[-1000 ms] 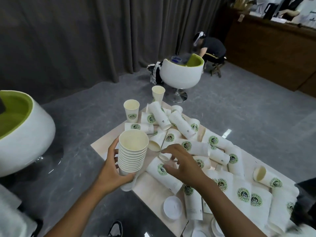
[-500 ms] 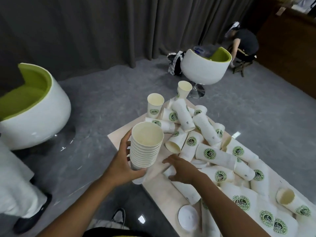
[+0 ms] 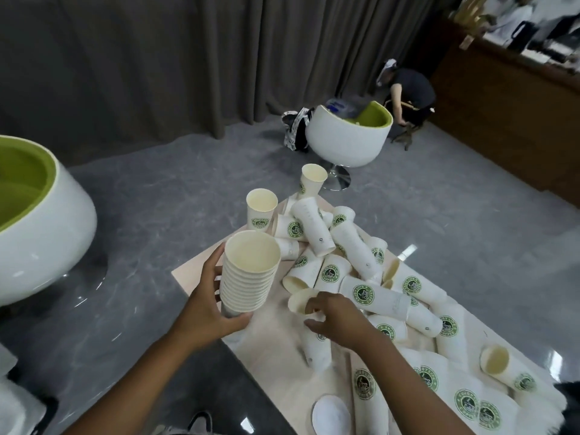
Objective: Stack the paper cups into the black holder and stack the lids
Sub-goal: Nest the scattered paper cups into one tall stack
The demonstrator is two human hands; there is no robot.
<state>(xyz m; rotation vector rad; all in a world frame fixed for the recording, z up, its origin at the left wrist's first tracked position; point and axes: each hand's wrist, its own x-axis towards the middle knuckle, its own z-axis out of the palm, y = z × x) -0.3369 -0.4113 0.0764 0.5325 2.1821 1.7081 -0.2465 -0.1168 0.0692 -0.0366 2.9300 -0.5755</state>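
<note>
Collecting step: I read this as mid-gather, loose cups being nested into one stack before anything goes to a holder. No black holder is visible from the head view, so the final placing is not yet possible to judge.

My left hand (image 3: pixel 205 312) has fingers wrapped tight round the nested stack of cream paper cups (image 3: pixel 249 276), held upright just off the near-left edge of the pale wooden table (image 3: pixel 201 274). I count about eleven rims in that stack.

My right hand (image 3: pixel 337 318) sits on a single white paper cup lying on its side (image 3: pixel 298 301), mouth toward the stack; thumb and fingers are curled at its rim, but I cannot tell if they have closed on it.

Next move, my guess: pinch that cup by the rim, turn it mouth-up, drop it into the stack top. It is thin paper, so a hard squeeze would dent it.

Counts: two white green-logo cups standing upright, one (image 3: pixel 261 211) near the far-left edge, one (image 3: pixel 312 180) at the far corner. Loose tipped cups and sleeves in the heap: roughly twenty, overlapping, no exact count. One flat white round lid (image 3: pixel 331 414) at the near edge; other lids hidden or none.
</note>
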